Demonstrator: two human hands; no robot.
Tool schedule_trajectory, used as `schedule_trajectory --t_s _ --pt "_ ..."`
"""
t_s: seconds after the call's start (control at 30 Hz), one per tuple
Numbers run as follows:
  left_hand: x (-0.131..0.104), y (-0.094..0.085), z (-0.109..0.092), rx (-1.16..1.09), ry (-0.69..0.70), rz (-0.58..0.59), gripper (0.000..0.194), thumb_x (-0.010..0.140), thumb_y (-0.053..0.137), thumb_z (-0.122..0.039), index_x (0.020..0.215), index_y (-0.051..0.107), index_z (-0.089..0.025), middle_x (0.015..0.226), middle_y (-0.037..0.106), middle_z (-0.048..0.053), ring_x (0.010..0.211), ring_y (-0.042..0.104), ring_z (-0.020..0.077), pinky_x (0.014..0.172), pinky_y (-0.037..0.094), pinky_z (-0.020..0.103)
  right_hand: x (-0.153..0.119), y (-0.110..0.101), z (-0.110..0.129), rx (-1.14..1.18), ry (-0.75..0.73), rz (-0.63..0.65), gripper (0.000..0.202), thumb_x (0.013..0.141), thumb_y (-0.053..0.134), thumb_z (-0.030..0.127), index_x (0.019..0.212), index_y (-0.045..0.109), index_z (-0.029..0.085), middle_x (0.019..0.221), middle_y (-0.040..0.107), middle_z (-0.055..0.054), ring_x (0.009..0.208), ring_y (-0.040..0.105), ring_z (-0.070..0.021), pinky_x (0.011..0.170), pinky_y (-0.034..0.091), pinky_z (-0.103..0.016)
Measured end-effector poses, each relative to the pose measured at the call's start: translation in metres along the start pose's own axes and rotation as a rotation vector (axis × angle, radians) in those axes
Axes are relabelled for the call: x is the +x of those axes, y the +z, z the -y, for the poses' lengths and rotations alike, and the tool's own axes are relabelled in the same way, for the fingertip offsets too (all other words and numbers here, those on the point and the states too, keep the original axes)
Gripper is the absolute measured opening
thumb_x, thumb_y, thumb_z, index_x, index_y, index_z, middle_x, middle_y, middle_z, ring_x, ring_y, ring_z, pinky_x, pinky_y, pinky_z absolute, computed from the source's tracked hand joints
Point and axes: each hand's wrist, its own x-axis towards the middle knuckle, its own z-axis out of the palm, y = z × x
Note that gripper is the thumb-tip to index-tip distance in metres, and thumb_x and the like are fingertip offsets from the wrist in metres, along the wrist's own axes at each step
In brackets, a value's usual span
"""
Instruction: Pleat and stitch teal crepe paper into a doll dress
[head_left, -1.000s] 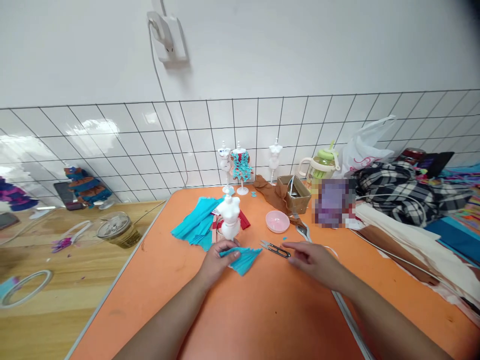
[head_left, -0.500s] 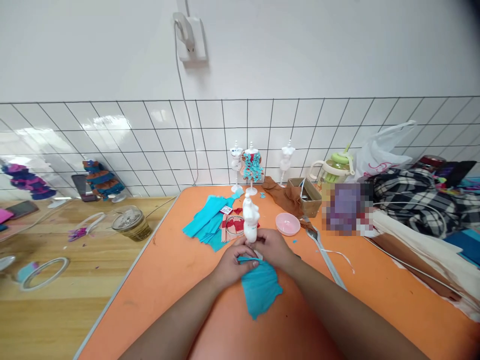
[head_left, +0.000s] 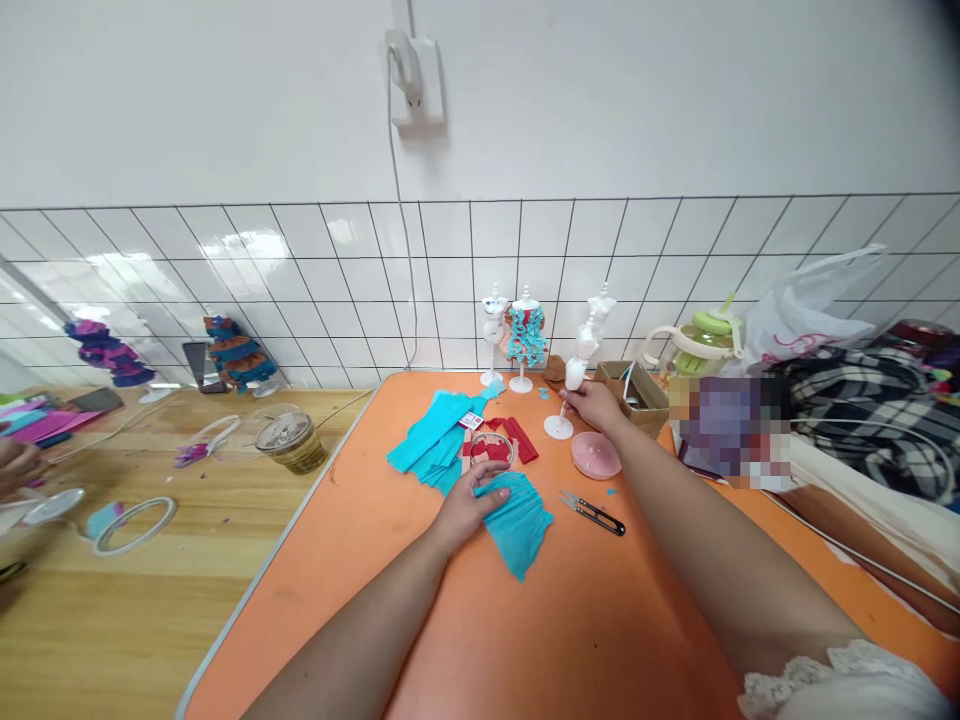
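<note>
Pinching the crinkled turquoise piece (head_left: pixel 523 528) by its upper edge with the left fingers (head_left: pixel 487 467), low over the orange surface (head_left: pixel 427 620); gripping the white mannequin (head_left: pixel 575 375) at its stem with the right fingers (head_left: pixel 576 397), tilted beside the pink dish (head_left: pixel 597 464); liable to topple the rear mannequin (head_left: pixel 603 300) through a careless swing, or to tear the thin piece through too tight a pinch. Hard to separate the overlapping white torsos; impossible to tell contact of base with surface; unreadable under the pixelated patch (head_left: pixel 720 425); cropped at far left to part of another person's hand (head_left: pixel 16 465).
</note>
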Motion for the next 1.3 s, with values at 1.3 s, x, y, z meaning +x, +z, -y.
schedule_trajectory --t_s 1.3 --pt "-0.026 0.038 -0.035 0.352 -0.076 0.111 0.034 0.068 0.072 -0.047 0.076 0.066 -0.014 0.069 0.064 0.001 0.065 0.058 0.0146 0.059 0.044 0.024 -0.190 0.017 0.021 0.402 -0.130 0.361 0.025 0.078 0.062 0.038 0.090 0.068 0.017 0.080 0.068 -0.004 0.071 0.061 -0.0152 0.062 0.048 -0.025"
